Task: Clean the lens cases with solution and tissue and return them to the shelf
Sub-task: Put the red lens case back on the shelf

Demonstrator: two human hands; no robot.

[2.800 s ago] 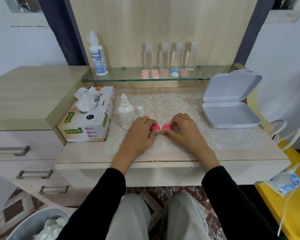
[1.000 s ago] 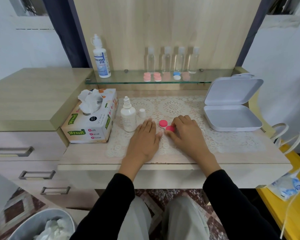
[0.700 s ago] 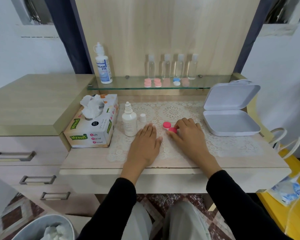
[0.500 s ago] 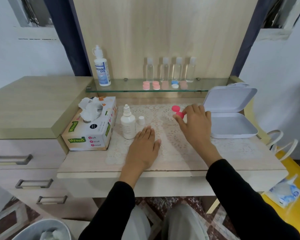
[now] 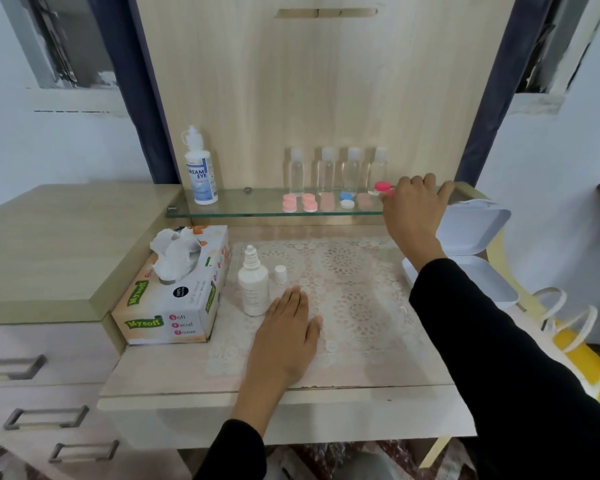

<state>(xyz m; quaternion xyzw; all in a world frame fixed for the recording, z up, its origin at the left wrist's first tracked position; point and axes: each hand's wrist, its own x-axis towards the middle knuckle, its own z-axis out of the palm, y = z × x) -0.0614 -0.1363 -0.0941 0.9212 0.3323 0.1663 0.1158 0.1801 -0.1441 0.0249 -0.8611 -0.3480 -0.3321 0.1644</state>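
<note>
Wht box (image 5: 471,230) open, lace mat (image 5: 354,292), drawers (image 5: 42,344)

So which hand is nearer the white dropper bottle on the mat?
Left. The left hand lies flat beside the dropper bottle; the right hand is up at the glass shelf, holding the pink lens case.

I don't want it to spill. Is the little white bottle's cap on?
Off. The small white bottle stands uncapped; its cap sits beside it.
</note>
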